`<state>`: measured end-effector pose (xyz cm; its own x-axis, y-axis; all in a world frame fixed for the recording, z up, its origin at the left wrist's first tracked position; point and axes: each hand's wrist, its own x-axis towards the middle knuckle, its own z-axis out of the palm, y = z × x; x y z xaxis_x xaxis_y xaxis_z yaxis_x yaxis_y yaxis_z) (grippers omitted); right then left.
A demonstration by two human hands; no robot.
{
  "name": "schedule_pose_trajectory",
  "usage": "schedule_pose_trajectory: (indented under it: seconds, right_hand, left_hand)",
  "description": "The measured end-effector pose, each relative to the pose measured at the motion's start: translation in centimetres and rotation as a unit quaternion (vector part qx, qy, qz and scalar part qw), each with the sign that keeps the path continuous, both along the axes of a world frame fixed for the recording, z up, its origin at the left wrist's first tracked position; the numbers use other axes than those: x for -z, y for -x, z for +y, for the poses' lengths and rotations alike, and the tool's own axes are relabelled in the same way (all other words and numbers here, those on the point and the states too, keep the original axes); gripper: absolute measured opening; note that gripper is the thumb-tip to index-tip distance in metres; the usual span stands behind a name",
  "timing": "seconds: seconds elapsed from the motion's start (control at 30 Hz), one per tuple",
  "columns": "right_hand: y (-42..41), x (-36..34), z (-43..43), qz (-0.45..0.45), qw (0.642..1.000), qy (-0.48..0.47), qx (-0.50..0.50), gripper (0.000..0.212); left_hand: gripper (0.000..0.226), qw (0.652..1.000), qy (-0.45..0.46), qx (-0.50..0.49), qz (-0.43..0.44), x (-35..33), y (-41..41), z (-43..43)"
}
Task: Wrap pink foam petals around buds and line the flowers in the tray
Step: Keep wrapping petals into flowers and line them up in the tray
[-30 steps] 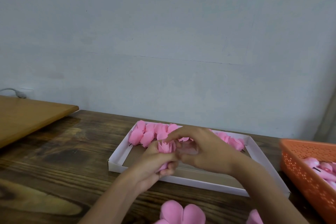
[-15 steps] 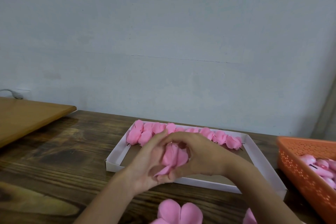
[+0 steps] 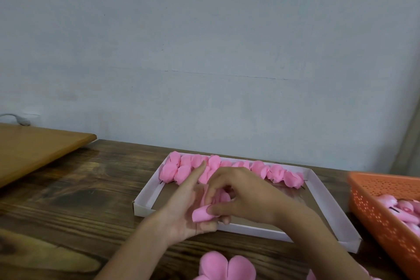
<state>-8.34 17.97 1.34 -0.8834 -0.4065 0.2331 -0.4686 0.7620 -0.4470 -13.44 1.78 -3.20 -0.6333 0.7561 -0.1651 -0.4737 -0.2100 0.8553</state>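
Uncupping from a moment ago; cradling the flower [image 3: 201, 215] in the half-curled left grip [image 3: 181, 209], pinching it with the right grip [image 3: 247, 198], keeping the wrap snug.

Left hand [image 3: 186, 209] and right hand [image 3: 247, 198] meet in front of the body, both gripping one foam flower [image 3: 201, 214].
Left palm faces inward, its forefinger straight and pointing away, its lower fingers [image 3: 205, 226] curled beneath the piece. Right hand lies knuckles up, its fingers bent down over the foam and its thumb pressed on the near end (fingertips partly hidden). Both forearms are bare and converge from the lower edge of the view.
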Motion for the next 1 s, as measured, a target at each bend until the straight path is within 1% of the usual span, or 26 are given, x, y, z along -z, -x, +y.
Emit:
schedule_pose_trajectory:
  seconds: [0.07,0.17,0.23,0.33,0.43,0.57,0.63,0.73,0.8,0.83,0.87,0.9,0.93,1.0]
  right_hand:
    - [0.0,-0.2,0.0,0.022,1.0,-0.007,0.005,0.006]
    - [-0.2,-0.5,-0.4,0.044,0.999,0.001,0.026,0.008]
    - [-0.4,-0.7,-0.6,0.059,0.998,0.005,0.037,0.01]
    - [-0.4,-0.8,-0.7,0.09,0.995,0.005,0.05,0.015]
    - [-0.4,-0.7,-0.5,0.106,0.992,0.015,0.071,0.011]
    - [-0.2,-0.4,-0.2,0.126,0.986,0.027,0.105,0.007]
    - [-0.2,-0.3,-0.3,0.128,0.985,0.033,0.11,0.007]
    - [-0.2,-0.1,-0.7,0.135,0.984,0.023,0.116,0.009]
    - [-0.1,0.2,-1.0,0.142,0.982,0.015,0.123,0.012]
    - [-0.1,0.3,-1.1,0.146,0.981,0.019,0.126,0.013]
    - [-0.1,0.4,-1.2,0.149,0.98,0.032,0.126,0.012]
    - [0.0,0.5,-1.3,0.15,0.979,0.056,0.123,0.012]
    - [0.0,0.6,-1.3,0.148,0.978,0.084,0.12,0.013]
    - [0.1,0.3,-1.0,0.134,0.973,0.141,0.124,0.02]
  left_hand:
    - [0.07,1.0,0.005,-0.025,-0.01,-0.4,-0.3,0.2]
    - [0.053,0.995,-0.044,-0.074,-0.057,-0.4,-0.4,0.7]
    - [0.045,0.991,-0.07,-0.098,-0.054,-0.4,-0.5,0.9]
    - [0.044,0.988,-0.094,-0.115,-0.04,-0.5,-0.8,1.1]
    - [0.043,0.986,-0.105,-0.125,-0.043,-0.3,-0.9,1.4]
    - [0.035,0.977,-0.142,-0.147,-0.062,0.0,-0.6,1.7]
    - [0.038,0.974,-0.162,-0.147,-0.059,0.2,-0.6,1.8]
    - [0.058,0.973,-0.186,-0.132,-0.043,0.4,-0.5,1.9]
    - [0.062,0.974,-0.19,-0.122,-0.027,0.4,-0.5,1.8]
    - [0.057,0.974,-0.19,-0.121,-0.016,0.4,-0.5,1.7]
    - [0.048,0.974,-0.194,-0.121,-0.003,0.4,-0.5,1.6]
    - [0.035,0.973,-0.194,-0.122,0.014,0.4,-0.5,1.5]
    - [0.027,0.973,-0.193,-0.121,0.036,0.3,-0.6,1.4]
    - [0.028,0.972,-0.19,-0.113,0.076,0.4,-0.5,1.2]
